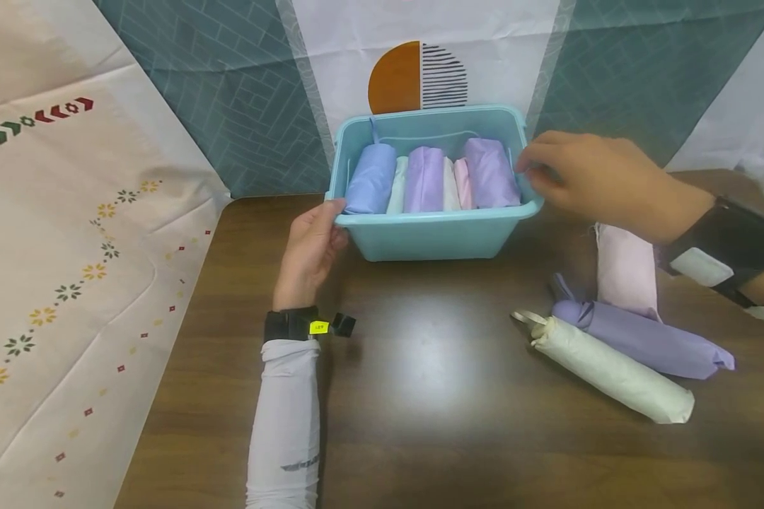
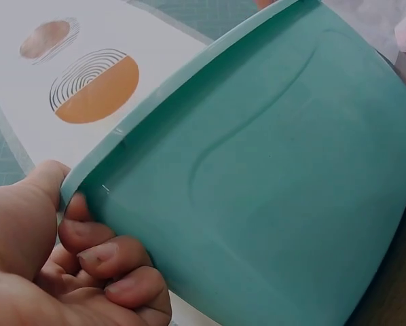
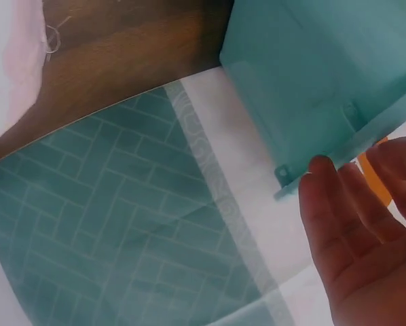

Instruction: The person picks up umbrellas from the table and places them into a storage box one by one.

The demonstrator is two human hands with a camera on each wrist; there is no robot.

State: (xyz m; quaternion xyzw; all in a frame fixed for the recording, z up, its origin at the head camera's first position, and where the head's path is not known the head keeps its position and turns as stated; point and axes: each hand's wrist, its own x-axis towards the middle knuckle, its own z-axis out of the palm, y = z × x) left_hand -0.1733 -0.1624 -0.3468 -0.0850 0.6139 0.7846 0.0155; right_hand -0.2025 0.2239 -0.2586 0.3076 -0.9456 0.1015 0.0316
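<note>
A light blue plastic bin (image 1: pixel 429 237) stands against the back, holding a row of cloth-like bundles: a blue roll (image 1: pixel 371 180) with a loop, a lilac one (image 1: pixel 424 180), a purple one (image 1: pixel 492 174), and pale green, white and pink ones between them. My left hand (image 1: pixel 308 247) grips the bin's front left corner, thumb on the rim and fingers curled beneath, as the left wrist view (image 2: pixel 108 265) shows. Beside the right rim is my right hand (image 1: pixel 588 177), fingers loosely bent and holding nothing. In the right wrist view its fingertips (image 3: pixel 318 170) overlap the rim; contact cannot be told.
On the brown table (image 1: pixel 420 424) at the right lie a cream folded umbrella (image 1: pixel 611 371), a purple folded umbrella (image 1: pixel 649 338) and a pale pink cloth item (image 1: pixel 625 268). Patterned cloth (image 1: pixel 229 92) hangs behind the bin, and a flowered cloth (image 1: pixel 70 247) covers the left side.
</note>
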